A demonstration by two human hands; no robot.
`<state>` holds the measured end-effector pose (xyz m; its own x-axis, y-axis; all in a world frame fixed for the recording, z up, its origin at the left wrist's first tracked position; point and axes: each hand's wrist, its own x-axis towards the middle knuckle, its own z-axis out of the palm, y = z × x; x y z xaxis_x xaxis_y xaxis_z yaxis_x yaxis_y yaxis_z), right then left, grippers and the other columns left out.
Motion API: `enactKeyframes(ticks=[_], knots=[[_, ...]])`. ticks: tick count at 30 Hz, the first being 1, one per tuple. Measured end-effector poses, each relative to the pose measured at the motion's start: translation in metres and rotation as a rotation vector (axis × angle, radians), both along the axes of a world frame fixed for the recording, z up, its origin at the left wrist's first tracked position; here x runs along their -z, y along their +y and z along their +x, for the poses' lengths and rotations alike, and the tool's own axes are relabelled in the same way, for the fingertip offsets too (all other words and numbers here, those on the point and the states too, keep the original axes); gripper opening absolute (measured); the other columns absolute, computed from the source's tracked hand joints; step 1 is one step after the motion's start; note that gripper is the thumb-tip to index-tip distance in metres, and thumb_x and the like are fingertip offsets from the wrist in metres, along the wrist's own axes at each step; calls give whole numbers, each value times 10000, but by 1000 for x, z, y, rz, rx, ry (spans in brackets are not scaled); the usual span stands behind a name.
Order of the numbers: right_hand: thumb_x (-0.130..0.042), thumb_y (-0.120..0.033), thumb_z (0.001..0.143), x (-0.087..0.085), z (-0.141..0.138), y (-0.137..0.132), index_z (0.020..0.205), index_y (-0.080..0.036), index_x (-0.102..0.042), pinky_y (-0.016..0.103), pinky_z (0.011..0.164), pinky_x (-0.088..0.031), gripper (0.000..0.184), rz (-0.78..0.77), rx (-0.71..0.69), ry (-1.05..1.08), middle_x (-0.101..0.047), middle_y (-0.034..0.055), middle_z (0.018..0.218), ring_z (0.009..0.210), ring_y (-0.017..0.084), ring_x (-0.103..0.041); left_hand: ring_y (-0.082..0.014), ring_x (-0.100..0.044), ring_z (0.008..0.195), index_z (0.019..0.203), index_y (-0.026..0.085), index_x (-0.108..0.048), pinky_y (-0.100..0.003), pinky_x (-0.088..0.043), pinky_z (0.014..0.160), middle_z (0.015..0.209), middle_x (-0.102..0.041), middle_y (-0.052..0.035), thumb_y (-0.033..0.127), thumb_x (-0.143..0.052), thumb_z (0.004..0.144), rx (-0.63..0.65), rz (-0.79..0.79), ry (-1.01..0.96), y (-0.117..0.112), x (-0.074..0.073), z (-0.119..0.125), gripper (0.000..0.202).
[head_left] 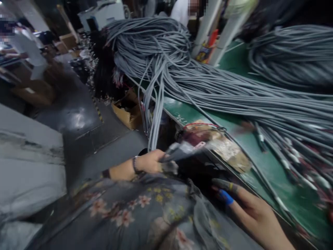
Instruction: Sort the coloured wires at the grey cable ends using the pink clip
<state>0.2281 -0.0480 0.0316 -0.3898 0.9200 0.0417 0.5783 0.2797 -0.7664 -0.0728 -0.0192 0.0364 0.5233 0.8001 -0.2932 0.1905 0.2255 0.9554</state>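
My left hand [151,161], with a dark bracelet at the wrist, is closed at the table's edge. In it is a motion-blurred bundle of grey cable ends [169,156] that points right, with whitish and dark parts. Long grey cables [156,118] hang over the edge just beyond this hand. My right hand [252,211] is at the lower right, in front of the table edge. Its thumb and forefinger are apart, with a blue wrap on one digit and a greyish cover on the other. Nothing shows between them.
A large heap of grey cables [153,45] spreads along the green table [291,205], with another coil [293,57] behind. A brown paper piece [234,152] and red wire lie near the edge. An opened cardboard box [127,113] stands on the floor. Other people are in the background.
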Motion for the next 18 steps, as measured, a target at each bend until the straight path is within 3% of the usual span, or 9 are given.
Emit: enactKeyframes(ticks=[3, 5, 7, 9, 10, 13, 15, 16, 18], knots=[[-551, -393, 783, -24, 1, 16, 839, -292, -690, 306, 522, -518, 181, 88, 180, -66, -694, 19, 644, 551, 216, -649, -52, -346, 319, 535, 149, -525, -200, -294, 377, 382, -376, 54, 780, -548, 657, -41, -46, 24, -1, 17, -30, 644], [-513, -425, 771, -35, 4, 31, 769, -277, -658, 319, 490, -473, 207, 211, 410, -202, -632, 37, 573, 506, 224, -598, -52, -347, 317, 630, 133, -590, -197, -301, 376, 389, -362, 61, 787, -474, 712, -90, -65, -45, 3, 27, -30, 669], [-503, -419, 747, -40, 9, 49, 573, -281, -516, 313, 435, -408, 223, 191, 509, -388, -553, 43, 494, 438, 215, -526, -60, -362, 319, 767, 120, -642, -201, -313, 372, 408, -355, 75, 791, -506, 685, -100, -100, -152, 8, 33, -19, 690], [-521, -380, 749, -40, 16, 68, 559, -280, -462, 305, 422, -388, 223, 41, 496, -569, -556, 54, 496, 431, 209, -515, -73, -398, 335, 813, 117, -646, -209, -340, 378, 426, -377, 73, 773, -579, 641, -54, -167, -209, 14, 38, -4, 681], [-510, -356, 766, -39, 20, 75, 608, -278, -511, 310, 430, -395, 176, 1, 494, -637, -606, 80, 557, 471, 220, -551, -73, -401, 340, 807, 119, -640, -209, -346, 382, 429, -381, 73, 763, -599, 631, -55, -190, -214, 17, 40, 3, 669], [-503, -309, 774, -36, 29, 83, 866, -201, -643, 366, 514, -454, 199, 136, 511, -783, -689, 225, 974, 817, 305, -666, -72, -427, 375, 736, 129, -607, -201, -360, 408, 445, -411, 56, 732, -591, 673, -84, -228, -158, 24, 45, 19, 607], [-472, -316, 789, -35, 30, 75, 1012, -156, -643, 397, 581, -485, 323, 312, 560, -732, -635, 249, 1168, 1005, 333, -638, -69, -431, 394, 663, 140, -559, -205, -379, 428, 462, -430, 47, 722, -596, 676, -103, -229, -148, 24, 46, 24, 584], [-455, -340, 799, -35, 27, 68, 1037, -171, -638, 398, 597, -494, 345, 370, 571, -648, -647, 228, 1159, 1009, 326, -641, -67, -427, 399, 633, 146, -530, -209, -387, 434, 470, -436, 45, 724, -610, 659, -110, -225, -153, 23, 46, 26, 584], [-460, -399, 803, -37, 15, 52, 986, -230, -636, 353, 574, -503, 305, 322, 428, -391, -718, 153, 954, 813, 268, -687, -65, -418, 407, 599, 156, -484, -215, -393, 441, 477, -440, 46, 728, -647, 609, -97, -204, -153, 20, 45, 28, 595]])
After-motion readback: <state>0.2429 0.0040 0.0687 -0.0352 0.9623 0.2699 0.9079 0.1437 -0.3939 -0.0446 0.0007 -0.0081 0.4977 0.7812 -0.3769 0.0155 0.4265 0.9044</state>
